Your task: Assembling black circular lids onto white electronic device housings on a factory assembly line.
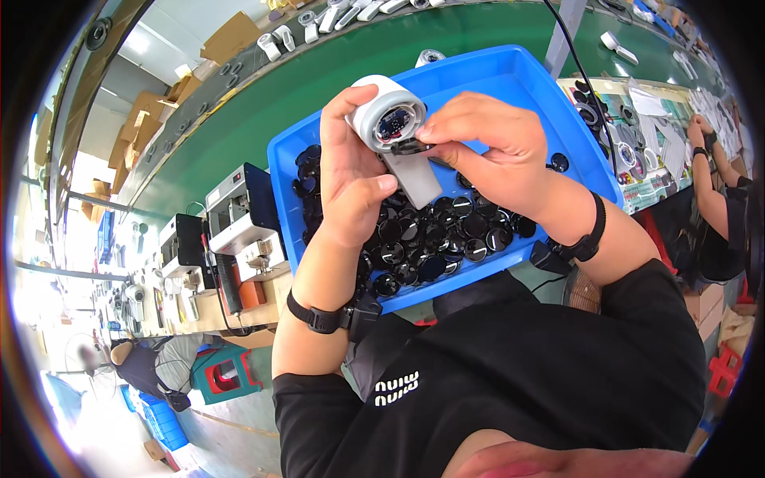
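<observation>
My left hand [347,179] is closed round a white and grey handheld device [381,99] with a round head and a flat grey handle [416,179], which looks like a small handheld fan. The head's open face shows a circuit board inside a grey ring. With thumb and fingertips, my right hand [498,147] pinches a black disc [410,146], seen nearly edge-on at the lower rim of that face. Whether the disc touches the rim I cannot tell. Below both hands is a blue tray [522,76] holding many glossy black discs [434,267].
A green conveyor belt [263,99] runs behind the tray, with more white devices [309,24] along its far side. Silver and black bench machines [239,203] stand left. At right, another person's hands [701,131] are over a table of parts. A black cable [586,72] hangs nearby.
</observation>
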The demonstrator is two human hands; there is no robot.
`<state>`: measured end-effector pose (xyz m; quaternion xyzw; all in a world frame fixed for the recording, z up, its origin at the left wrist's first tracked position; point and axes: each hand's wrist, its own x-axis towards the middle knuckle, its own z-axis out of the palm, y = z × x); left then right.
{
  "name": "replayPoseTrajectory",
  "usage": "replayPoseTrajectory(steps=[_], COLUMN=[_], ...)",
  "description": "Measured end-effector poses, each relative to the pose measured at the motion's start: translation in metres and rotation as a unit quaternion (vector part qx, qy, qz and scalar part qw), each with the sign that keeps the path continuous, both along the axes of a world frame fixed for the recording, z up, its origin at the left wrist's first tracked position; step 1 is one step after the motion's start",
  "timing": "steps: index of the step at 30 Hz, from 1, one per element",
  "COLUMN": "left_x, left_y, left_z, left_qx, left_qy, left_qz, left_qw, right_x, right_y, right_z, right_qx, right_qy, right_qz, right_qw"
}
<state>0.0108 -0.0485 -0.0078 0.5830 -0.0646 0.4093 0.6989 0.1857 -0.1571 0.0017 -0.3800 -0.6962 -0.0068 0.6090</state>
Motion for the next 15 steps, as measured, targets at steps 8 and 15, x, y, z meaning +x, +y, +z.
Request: replayPoseTrajectory(steps=[8, 15], left_x=[-0.0012, -0.002], left_y=[0.0034, 0.0029], left_z=[0.0016, 0.0006], left_qx=[0.298, 0.301], left_qy=[-0.022, -0.013], left_qz=[0.149, 0.149], left_qw=[0.943, 0.942], right_x=[0.0021, 0.0027], right_y=[-0.0007, -0.0015], right_z=[0.0043, 0.0063], right_qx=[0.047, 0.054], right_qy=[-0.025, -0.038], right_qz=[0.019, 0.012], right_qw=[0.998, 0.998])
